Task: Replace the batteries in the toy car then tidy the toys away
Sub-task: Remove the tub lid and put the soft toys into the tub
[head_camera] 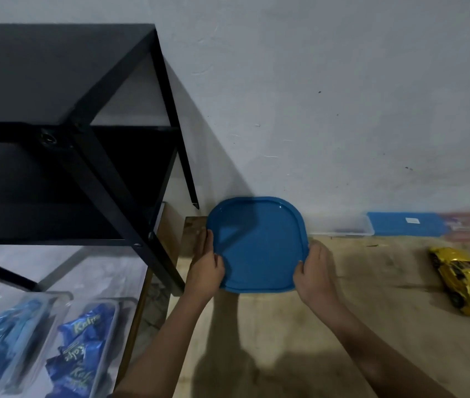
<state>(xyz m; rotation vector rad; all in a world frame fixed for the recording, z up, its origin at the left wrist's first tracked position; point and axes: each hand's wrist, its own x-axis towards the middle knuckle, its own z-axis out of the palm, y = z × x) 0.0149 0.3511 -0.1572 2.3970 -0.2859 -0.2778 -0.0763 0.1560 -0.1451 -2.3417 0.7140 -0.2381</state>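
A blue square lid (258, 244) with rounded corners is held over the wooden table (371, 326), near the wall. My left hand (205, 268) grips its left edge and my right hand (315, 270) grips its right edge, fingers curled over the rim. What lies under the lid is hidden. A shiny yellow toy car (464, 281) lies on the table at the far right, well apart from both hands.
A black metal shelf unit (84, 139) stands to the left, its leg close to the table's corner. Clear tubs with blue packets (81, 349) sit on the floor at lower left. A clear box with a blue lid (400, 224) rests against the wall at the back right.
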